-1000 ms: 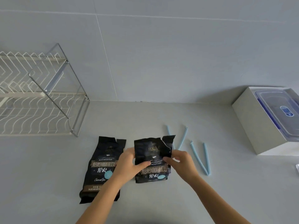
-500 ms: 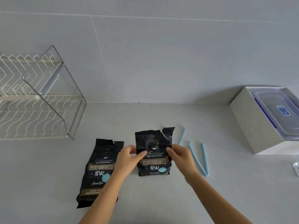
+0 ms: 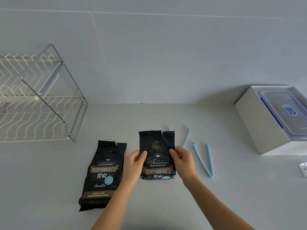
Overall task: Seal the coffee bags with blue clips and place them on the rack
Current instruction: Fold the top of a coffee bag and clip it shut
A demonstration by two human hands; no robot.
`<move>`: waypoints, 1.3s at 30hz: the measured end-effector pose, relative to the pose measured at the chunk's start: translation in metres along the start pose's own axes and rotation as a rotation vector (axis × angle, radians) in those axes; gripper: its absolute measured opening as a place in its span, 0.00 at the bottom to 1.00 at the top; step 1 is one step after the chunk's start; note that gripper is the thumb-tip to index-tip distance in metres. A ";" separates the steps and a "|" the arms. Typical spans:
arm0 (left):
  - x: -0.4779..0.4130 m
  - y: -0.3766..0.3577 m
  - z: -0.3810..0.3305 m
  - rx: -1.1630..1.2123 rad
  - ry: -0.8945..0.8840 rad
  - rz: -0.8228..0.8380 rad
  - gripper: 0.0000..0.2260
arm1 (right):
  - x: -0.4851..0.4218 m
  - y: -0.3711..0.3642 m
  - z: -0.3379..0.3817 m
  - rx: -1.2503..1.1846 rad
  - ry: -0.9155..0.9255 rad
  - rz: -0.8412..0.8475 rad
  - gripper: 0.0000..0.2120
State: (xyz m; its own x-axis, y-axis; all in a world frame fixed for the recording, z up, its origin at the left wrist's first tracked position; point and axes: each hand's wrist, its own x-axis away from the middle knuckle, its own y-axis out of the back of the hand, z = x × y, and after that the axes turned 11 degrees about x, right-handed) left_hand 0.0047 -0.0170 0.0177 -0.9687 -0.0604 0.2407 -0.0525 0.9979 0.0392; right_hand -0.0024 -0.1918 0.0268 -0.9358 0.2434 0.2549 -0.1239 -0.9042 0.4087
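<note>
A black coffee bag [image 3: 157, 146] stands upright on the counter, its top torn open. My left hand [image 3: 135, 165] pinches its left edge and my right hand [image 3: 183, 161] pinches its right edge. A second black coffee bag [image 3: 103, 173] lies flat to the left, top also torn. Blue clips lie to the right: one open in a V shape [image 3: 203, 161], another thin one [image 3: 185, 137] just behind the held bag, and a tip of a third peeks over the bag. The white wire rack [image 3: 33, 103] with a metal frame stands at the far left.
A white box [image 3: 259, 123] holding a clear lidded plastic container [image 3: 285, 112] sits at the right against the wall. A small foil packet [image 3: 304, 169] lies at the right edge. The tiled wall closes off the back of the counter.
Both hands have stood the right bag more upright and slid higher along its sides. The view has shifted slightly, and the left bag has not moved.
</note>
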 end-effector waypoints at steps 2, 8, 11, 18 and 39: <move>0.000 0.000 0.002 0.031 0.041 -0.017 0.14 | 0.004 -0.005 0.000 -0.132 -0.064 0.011 0.05; 0.001 0.004 -0.002 0.186 0.165 -0.072 0.04 | 0.007 -0.007 0.003 -0.219 -0.060 -0.043 0.09; 0.006 0.011 -0.005 0.253 0.060 -0.073 0.15 | 0.003 0.000 0.003 -0.070 0.063 -0.021 0.12; 0.006 0.011 -0.009 -0.324 -0.270 0.077 0.20 | 0.003 0.018 -0.005 0.218 0.293 0.097 0.20; 0.006 -0.003 0.008 0.021 -0.069 0.044 0.02 | 0.012 -0.006 -0.005 -0.037 0.053 0.023 0.13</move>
State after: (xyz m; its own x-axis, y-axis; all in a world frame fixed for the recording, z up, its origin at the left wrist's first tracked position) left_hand -0.0028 -0.0198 0.0114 -0.9846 -0.0157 0.1740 -0.0143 0.9999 0.0096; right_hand -0.0145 -0.1853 0.0231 -0.9547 0.2042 0.2163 -0.1133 -0.9219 0.3705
